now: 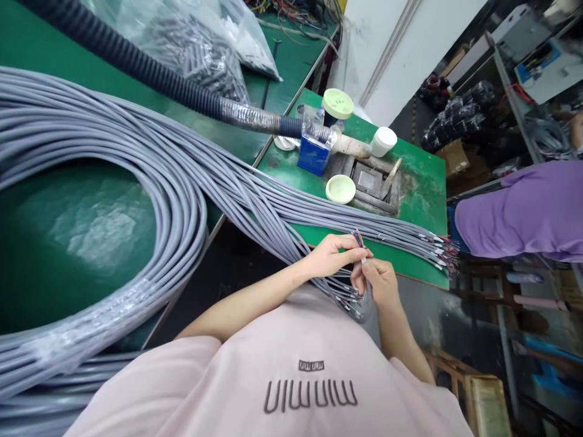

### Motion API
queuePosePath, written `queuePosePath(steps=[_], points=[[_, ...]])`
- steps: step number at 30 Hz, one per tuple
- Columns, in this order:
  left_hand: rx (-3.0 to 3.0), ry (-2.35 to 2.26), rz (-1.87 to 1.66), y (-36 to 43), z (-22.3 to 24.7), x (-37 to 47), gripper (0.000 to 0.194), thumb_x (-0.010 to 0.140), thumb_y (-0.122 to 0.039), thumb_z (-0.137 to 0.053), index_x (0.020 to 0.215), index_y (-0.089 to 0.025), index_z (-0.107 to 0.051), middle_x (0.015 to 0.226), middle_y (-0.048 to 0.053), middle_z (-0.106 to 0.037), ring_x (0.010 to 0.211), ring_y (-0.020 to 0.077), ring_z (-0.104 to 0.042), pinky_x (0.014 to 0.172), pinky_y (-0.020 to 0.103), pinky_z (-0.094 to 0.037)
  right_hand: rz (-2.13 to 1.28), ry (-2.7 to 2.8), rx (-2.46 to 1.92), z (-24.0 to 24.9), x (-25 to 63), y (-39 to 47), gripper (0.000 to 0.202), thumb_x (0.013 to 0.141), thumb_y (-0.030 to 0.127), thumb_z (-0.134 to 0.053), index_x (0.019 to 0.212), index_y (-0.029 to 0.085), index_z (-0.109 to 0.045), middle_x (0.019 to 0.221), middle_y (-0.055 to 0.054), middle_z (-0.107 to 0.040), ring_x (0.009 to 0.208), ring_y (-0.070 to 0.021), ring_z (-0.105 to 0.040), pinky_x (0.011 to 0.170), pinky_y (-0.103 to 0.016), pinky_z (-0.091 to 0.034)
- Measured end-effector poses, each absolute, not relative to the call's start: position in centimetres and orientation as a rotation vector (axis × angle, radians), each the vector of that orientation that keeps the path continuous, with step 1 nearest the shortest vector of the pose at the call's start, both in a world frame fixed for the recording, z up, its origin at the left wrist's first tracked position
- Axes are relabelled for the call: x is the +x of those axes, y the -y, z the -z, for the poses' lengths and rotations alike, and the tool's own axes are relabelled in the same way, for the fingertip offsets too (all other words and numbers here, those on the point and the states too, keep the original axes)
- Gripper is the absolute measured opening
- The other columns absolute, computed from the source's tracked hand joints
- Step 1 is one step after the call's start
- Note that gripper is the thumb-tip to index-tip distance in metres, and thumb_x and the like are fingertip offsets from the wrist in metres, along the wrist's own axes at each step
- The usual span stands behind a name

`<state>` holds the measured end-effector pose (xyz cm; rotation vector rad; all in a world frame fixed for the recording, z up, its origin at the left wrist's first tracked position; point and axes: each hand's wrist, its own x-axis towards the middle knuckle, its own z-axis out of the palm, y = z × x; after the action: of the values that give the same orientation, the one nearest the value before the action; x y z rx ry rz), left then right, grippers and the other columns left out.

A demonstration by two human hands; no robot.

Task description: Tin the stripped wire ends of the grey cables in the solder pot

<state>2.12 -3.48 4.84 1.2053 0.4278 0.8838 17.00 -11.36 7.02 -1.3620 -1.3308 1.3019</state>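
Observation:
Near the middle of the view, my left hand (334, 255) pinches the end of a grey cable, whose thin coloured wires (358, 237) stick up past the fingertips. My right hand (378, 276) is closed on the same cable end just below, by its white part (364, 259). Several more grey cable ends (348, 297) hang under my hands, against my lap. Behind my hands a thick bundle of grey cables (328, 215) runs across the green table to stripped ends (444, 252) at its right edge.
A large cable coil (182, 200) fills the left. A dark hose (182, 85) reaches a blue box (313, 156), near a metal plate (370, 180), an open light-green lid (340, 189) and a white tub (384, 141). A person in purple (523, 212) is at the right.

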Motion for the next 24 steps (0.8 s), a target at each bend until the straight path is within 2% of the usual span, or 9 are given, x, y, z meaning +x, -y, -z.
queuePosePath(steps=[4,7,9,17,21,24], points=[[0.914,-0.607,-0.999,3.4,-5.1,2.2,0.032,0.07,-0.042,-0.078,0.07,-0.013,-0.064,0.065,-0.001,-0.06,0.058,0.0076,-0.051,0.058,0.021,-0.042,-1.174,1.141,-1.437,-6.5,15.4,11.0,0.035,0.09,0.038,-0.056,0.062,0.018,-0.061,0.039,0.005,-0.049,0.036,-0.0076,-0.042,0.043,-0.022,-0.033],[0.865,-0.686,-1.079,3.2,-5.5,2.1,0.03,0.068,-0.037,-0.08,0.07,-0.013,-0.062,0.057,-0.005,-0.051,0.051,0.0043,-0.041,0.05,0.018,-0.033,-1.143,1.117,-1.457,-6.6,14.9,10.7,0.035,0.089,0.038,-0.058,0.061,0.018,-0.061,0.039,0.006,-0.049,0.036,-0.0075,-0.042,0.043,-0.022,-0.033],[0.852,-0.69,-1.096,3.2,-5.7,2.0,0.028,0.068,-0.035,-0.08,0.073,-0.014,-0.063,0.056,-0.006,-0.05,0.05,0.004,-0.04,0.049,0.018,-0.032,-1.148,1.123,-1.452,-6.5,14.7,10.5,0.034,0.089,0.038,-0.058,0.062,0.018,-0.061,0.038,0.006,-0.049,0.036,-0.0079,-0.042,0.044,-0.023,-0.033],[0.755,-0.725,-1.079,2.9,-5.7,1.9,0.028,0.067,-0.035,-0.08,0.075,-0.014,-0.064,0.056,-0.005,-0.054,0.048,0.0032,-0.042,0.047,0.016,-0.033,-1.199,1.148,-1.439,-5.9,14.2,10.3,0.032,0.088,0.037,-0.059,0.063,0.018,-0.062,0.04,0.005,-0.05,0.039,-0.0078,-0.043,0.047,-0.024,-0.036],[0.712,-0.668,-1.021,3.1,-5.6,1.8,0.028,0.068,-0.036,-0.08,0.076,-0.014,-0.064,0.057,-0.003,-0.06,0.048,0.0057,-0.051,0.048,0.018,-0.04,-1.533,0.878,-1.179,-6.0,14.2,9.5,0.016,0.08,0.035,-0.067,0.083,0.019,-0.065,0.043,0.008,-0.053,0.034,-0.0084,-0.043,0.046,-0.025,-0.042],[0.732,-0.649,-1.027,3.2,-5.6,1.9,0.028,0.069,-0.036,-0.08,0.075,-0.013,-0.065,0.059,-0.001,-0.063,0.054,0.0086,-0.058,0.056,0.021,-0.047,-1.637,0.775,-1.041,-6.6,14.2,8.5,0.02,0.076,0.035,-0.071,0.087,0.02,-0.062,0.043,0.01,-0.052,0.032,-0.0079,-0.042,0.044,-0.025,-0.044]])
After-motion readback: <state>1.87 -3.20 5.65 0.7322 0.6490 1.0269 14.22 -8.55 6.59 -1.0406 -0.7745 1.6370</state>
